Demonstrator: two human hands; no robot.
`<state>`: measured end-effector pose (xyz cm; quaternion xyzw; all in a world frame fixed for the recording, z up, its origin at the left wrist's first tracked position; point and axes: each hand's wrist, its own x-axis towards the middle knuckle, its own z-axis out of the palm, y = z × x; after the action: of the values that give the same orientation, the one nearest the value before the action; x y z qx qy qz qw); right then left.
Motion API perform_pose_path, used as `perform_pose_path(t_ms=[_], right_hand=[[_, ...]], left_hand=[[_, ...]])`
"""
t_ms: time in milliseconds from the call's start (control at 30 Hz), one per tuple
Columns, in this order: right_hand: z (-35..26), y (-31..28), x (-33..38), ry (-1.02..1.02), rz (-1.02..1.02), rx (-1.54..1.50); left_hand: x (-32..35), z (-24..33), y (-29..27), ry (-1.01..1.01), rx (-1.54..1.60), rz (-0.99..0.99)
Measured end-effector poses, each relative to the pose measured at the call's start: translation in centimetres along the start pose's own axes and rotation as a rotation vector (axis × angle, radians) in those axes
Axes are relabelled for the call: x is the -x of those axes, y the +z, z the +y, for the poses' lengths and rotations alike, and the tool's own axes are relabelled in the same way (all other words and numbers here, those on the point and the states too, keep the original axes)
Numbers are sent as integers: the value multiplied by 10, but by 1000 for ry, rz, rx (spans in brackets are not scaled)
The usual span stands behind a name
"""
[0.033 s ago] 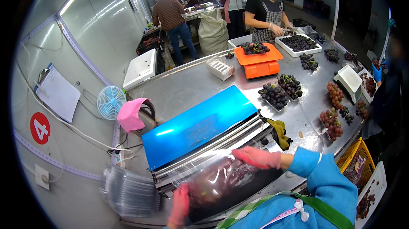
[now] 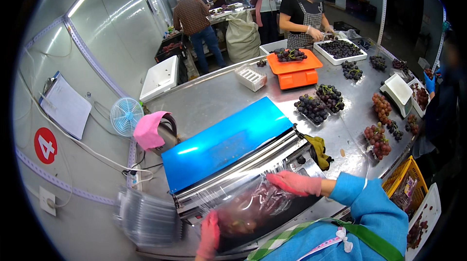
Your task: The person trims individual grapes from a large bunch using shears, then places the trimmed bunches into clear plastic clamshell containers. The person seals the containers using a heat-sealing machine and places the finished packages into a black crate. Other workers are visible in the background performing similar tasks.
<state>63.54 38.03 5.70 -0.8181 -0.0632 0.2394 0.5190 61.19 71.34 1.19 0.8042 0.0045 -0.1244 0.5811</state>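
A tray of dark grapes (image 2: 250,207) lies under stretched cling film (image 2: 253,173) on the front plate of a film wrapping machine with a blue lid (image 2: 226,142). My left hand (image 2: 210,234), in a pink glove, grips the tray's near left end. My right hand (image 2: 294,183), also in a pink glove with a blue sleeve, lies on the film at the tray's far right corner, fingers pointing left. The film runs from the roll behind the tray over the grapes.
On the steel table (image 2: 219,100) stand an orange scale with grapes (image 2: 294,69), trays of dark grapes (image 2: 321,103), loose red bunches (image 2: 379,125) and a white scale (image 2: 398,88). Stacked clear trays (image 2: 146,217) sit at the left. A person in an apron (image 2: 306,13) works opposite.
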Motion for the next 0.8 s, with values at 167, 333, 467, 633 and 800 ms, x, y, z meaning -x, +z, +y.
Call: perform_pose_path(t_ms=[167, 333, 467, 633, 800], right_hand=[[30, 33, 31, 86, -23, -322], [31, 67, 51, -42, 111, -856], [17, 73, 66, -300, 256, -1005], [7, 58, 93, -93, -641, -2222], [22, 46, 90, -165, -896, -1866]], left_hand=[[36, -33, 26, -25, 290, 80], [54, -13, 63, 150, 957, -51], [63, 7, 85, 146, 1129, -77], [72, 21, 116, 231, 780, 99], [95, 34, 136, 458, 99, 266]])
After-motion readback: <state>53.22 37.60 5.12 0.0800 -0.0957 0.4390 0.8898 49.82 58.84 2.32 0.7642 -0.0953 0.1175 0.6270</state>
